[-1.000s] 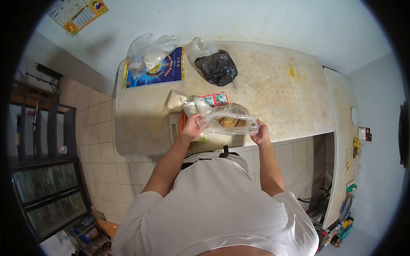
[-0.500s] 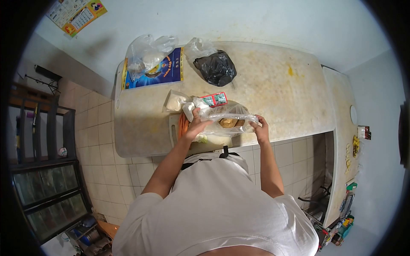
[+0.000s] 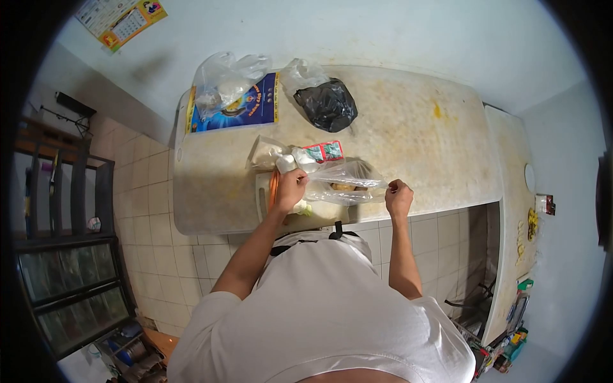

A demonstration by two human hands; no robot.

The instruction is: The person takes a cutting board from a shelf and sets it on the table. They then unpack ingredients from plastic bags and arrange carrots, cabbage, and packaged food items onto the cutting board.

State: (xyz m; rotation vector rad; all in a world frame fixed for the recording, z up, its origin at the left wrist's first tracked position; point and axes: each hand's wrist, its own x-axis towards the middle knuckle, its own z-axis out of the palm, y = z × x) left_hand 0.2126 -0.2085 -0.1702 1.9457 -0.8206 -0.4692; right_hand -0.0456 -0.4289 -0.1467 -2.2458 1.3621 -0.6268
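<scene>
While in both hands (image 3: 291, 191) (image 3: 399, 199), a clear bag (image 3: 348, 175)

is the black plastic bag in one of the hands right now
No, the black plastic bag lies on the table, while both hands grip a clear bag.

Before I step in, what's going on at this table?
The person's left hand and right hand hold a clear plastic bag stretched between them. A brown, rounded item shows at the bag; whether it is fully inside, I cannot tell. A crumpled black plastic bag lies farther back on the pale, stained table.
</scene>
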